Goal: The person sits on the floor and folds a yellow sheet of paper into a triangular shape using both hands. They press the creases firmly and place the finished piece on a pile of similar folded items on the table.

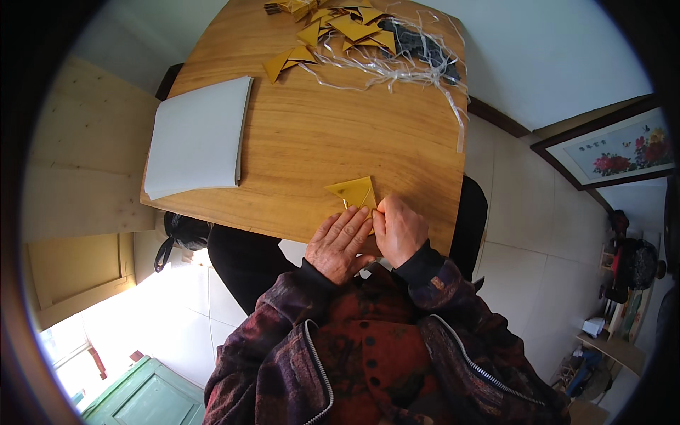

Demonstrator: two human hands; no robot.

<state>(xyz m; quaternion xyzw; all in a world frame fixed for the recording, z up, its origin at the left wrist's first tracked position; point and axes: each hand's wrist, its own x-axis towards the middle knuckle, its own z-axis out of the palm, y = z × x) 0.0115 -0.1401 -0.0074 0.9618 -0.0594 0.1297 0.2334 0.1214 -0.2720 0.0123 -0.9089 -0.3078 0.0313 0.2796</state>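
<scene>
A piece of folded gold paper [352, 190] lies at the table's near edge, one corner pointing up and right. My left hand [341, 244] rests flat over its lower part with the fingers stretched out. Curled closed at the paper's right edge is my right hand [401, 230], thumb and fingers pressed together against it. Both hands hide the lower part of the paper, so how it is folded there cannot be seen.
A stack of white sheets [198, 138] sits on the left of the wooden table [304, 134]. At the far side, several folded gold pieces [354, 28] lie beside tangled clear plastic strips [404, 69] and a dark grey item [418, 46]. A framed flower picture [616, 145] stands to the right.
</scene>
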